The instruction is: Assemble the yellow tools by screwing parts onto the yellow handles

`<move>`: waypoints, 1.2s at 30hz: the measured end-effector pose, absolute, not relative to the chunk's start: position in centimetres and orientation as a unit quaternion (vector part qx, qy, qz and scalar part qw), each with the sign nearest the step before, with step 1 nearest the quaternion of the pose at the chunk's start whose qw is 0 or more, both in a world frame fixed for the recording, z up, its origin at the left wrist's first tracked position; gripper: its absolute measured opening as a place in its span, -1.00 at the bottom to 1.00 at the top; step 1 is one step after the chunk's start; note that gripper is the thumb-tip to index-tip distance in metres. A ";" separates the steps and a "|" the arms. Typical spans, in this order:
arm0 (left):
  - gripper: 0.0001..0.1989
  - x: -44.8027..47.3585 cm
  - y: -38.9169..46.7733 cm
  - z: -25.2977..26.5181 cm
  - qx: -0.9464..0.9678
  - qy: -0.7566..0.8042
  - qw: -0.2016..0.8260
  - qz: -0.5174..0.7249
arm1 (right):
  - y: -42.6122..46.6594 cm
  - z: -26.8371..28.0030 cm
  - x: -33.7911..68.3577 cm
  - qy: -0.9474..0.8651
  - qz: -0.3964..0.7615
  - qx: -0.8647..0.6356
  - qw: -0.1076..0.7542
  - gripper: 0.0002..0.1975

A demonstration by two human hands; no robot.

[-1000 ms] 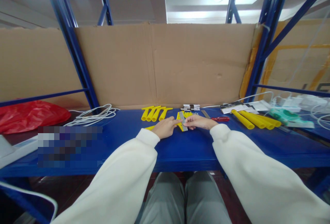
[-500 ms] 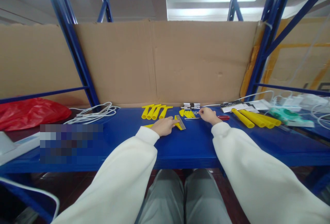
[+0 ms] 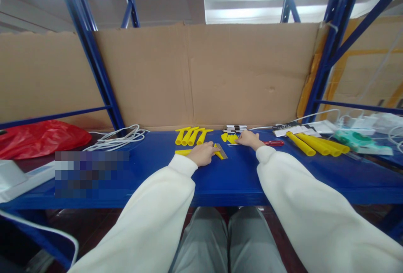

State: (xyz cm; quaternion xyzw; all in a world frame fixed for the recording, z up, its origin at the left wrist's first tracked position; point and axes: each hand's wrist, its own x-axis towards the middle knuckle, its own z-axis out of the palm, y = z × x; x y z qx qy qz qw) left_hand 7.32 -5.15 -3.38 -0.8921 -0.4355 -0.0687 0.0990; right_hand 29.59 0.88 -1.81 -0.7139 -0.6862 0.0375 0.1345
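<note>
My left hand point(image 3: 202, 154) is closed around a yellow scraper that lies low over the table; its flat metal blade point(image 3: 223, 152) sticks out to the right, and the yellow handle end point(image 3: 182, 152) shows on the left. My right hand point(image 3: 249, 139) has its fingertips pinched together at the small yellow wedge-shaped pieces point(image 3: 228, 138). What those fingertips hold, if anything, is too small to make out. A screwdriver with a red handle point(image 3: 274, 143) lies beneath my right hand, its shaft pointing left towards the blade.
Several yellow T-shaped scraper bodies point(image 3: 192, 137) lie behind my left hand. Black-and-white strips point(image 3: 235, 128) are stacked at the back. Several yellow tubes point(image 3: 300, 144) lie on the right. Coiled white cable point(image 3: 121, 139) and a red bag point(image 3: 47, 137) are on the left; cardboard point(image 3: 201, 76) stands behind.
My right hand has moved a little left, to the small yellow pieces. The left hand stays closed on the scraper; the whole view has shifted slightly.
</note>
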 end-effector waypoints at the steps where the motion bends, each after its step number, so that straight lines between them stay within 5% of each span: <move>1: -0.58 7.4 -5.2 -3.4 -0.892 -0.435 0.099 -0.072 | 1.2 -1.8 29.5 -0.685 0.043 -0.715 0.131 -0.74; 22: -0.57 7.5 -5.7 -2.9 -0.894 -0.434 0.092 -0.059 | 1.1 -2.1 29.0 -0.662 -0.021 -0.734 0.148 -0.64; 31: -0.61 7.1 -5.0 -3.0 -0.897 -0.429 0.076 -0.070 | 1.1 -1.6 29.7 -0.630 -0.030 -0.637 0.443 -0.78; 36: -0.64 7.2 -5.2 -2.9 -0.894 -0.433 0.068 -0.088 | 1.2 -1.5 28.9 -0.572 0.171 -0.537 0.596 -0.88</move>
